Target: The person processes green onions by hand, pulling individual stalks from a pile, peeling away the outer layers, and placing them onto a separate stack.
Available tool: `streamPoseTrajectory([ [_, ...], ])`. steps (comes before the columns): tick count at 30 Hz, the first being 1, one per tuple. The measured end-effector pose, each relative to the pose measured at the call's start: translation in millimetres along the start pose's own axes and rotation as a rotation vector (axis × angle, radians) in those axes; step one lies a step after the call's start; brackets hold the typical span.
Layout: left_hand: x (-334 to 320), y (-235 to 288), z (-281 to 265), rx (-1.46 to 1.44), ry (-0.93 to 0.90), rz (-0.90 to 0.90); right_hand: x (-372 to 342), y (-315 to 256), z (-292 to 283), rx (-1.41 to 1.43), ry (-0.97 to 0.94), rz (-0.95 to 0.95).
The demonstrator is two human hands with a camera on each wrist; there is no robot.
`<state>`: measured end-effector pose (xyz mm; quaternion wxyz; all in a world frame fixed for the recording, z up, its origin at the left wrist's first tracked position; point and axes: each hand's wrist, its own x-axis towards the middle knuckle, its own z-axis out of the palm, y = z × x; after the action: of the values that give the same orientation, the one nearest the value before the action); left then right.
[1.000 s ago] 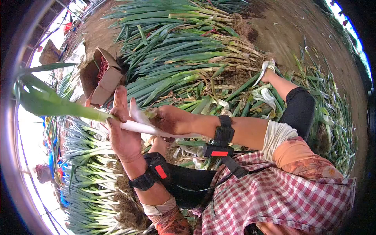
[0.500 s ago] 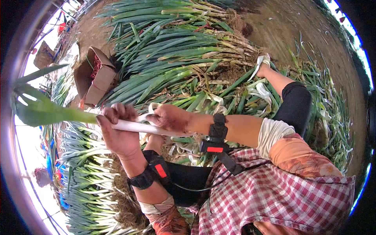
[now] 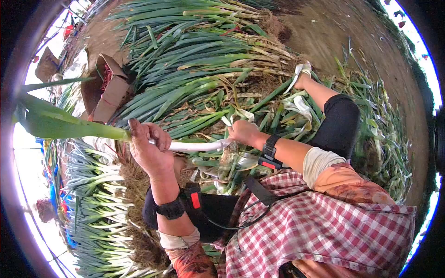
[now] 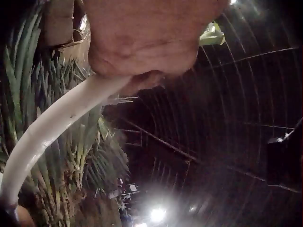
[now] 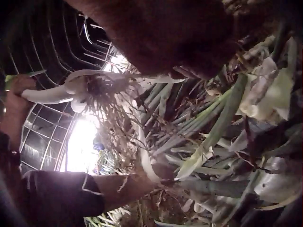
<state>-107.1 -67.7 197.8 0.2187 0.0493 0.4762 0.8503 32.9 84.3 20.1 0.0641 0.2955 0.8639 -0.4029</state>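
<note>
Leek (image 3: 197, 147) is held up above the scraps (image 3: 299, 106). The left hand (image 3: 152, 147) grips its stem, likely to anchor it against a pull; the right hand (image 3: 245, 133), curled beside the root end (image 5: 105, 91), seems to pinch peel (image 5: 163, 79), probably for stripping it away.

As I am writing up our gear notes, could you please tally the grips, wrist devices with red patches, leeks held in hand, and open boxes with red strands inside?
Grips: 2 (left grip, right grip)
Wrist devices: 2 (left wrist device, right wrist device)
Held leek: 1
Open box with red strands: 1
Total: 6
</note>
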Motion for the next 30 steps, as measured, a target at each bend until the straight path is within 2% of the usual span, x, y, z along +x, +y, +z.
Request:
streamPoseTrajectory([
  [1,-0.8,-2.3,1.4,0.003,0.006,-0.003,-3.3,8.4,-2.8,-0.002,0.001,0.007],
  [3,-0.7,4.6,1.6,0.039,0.057,-0.001,-7.6,36.5,-7.4,-0.456,-0.101,-0.146],
  [5,7.6,35.9,-7.4,-0.044,0.007,0.192,-31.8,114.9,-8.4,-0.372,-0.016,0.159],
  [7,14.1,39.3,-16.1,-0.027,0.023,0.175,-42.0,176.5,-13.5,-0.366,-0.161,0.208],
  [9,13.3,35.3,-15.7,-0.053,0.068,0.133,-38.7,118.8,-45.4,-0.348,-0.244,0.211],
  [10,15.3,33.4,-14.3,-0.06,0.071,0.11,-22.2,111.6,-45.2,-0.357,-0.262,0.155],
  [11,18.4,33.2,-12.4,-0.067,0.072,0.096,-19.0,73.1,-54.2,-0.444,-0.087,0.055],
  [12,22.6,28.1,-17.6,-0.05,0.101,0.057,-10.8,45.8,-59.7,-0.409,0.019,-0.038],
  [14,28.1,20.7,-27.7,-0.02,0.175,0.036,-8.4,-13.3,-65.8,0.062,0.15,-0.338],
  [15,23.5,13.6,-23.9,-0.014,0.22,0.043,-25.4,-51.4,-75.2,0.216,0.106,-0.441],
  [16,20.2,8.1,-23.5,-0.024,0.242,0.022,-37.6,-72.7,-76.2,0.225,0.04,-0.601],
  [17,17.7,3.5,-23.0,-0.041,0.254,-0.004,-50.3,-80.9,-64.7,0.297,-0.033,-0.647],
  [19,11.5,-0.1,-22.7,-0.076,0.304,-0.048,-73.2,-108.1,-62.1,0.101,-0.292,-0.524],
  [20,5.7,-2.3,-21.0,-0.039,0.302,-0.034,-77.8,-106.9,-52.2,0.091,-0.3,-0.544],
  [22,-8.0,-11.2,-22.3,-0.071,0.279,-0.023,-75.6,-101.1,-31.3,0.093,-0.105,-0.623],
  [23,-18.5,-8.9,-14.0,-0.092,0.361,-0.055,-74.0,-105.8,-29.8,0.086,-0.111,-0.642],
  [25,-26.0,-28.9,-35.1,0.044,0.362,-0.009,-74.4,-117.4,-27.0,0.133,-0.005,-0.703],
  [28,-34.1,-17.5,-40.2,-0.09,0.327,0.049,-75.2,-126.2,-22.4,0.146,-0.062,-0.736],
  [29,-35.3,-5.7,-37.4,-0.066,0.415,0.046,-72.0,-128.1,-19.3,0.204,-0.066,-0.765],
  [30,-31.2,5.5,-43.5,-0.028,0.457,0.133,-77.4,-141.0,-29.4,0.228,-0.188,-0.63],
])
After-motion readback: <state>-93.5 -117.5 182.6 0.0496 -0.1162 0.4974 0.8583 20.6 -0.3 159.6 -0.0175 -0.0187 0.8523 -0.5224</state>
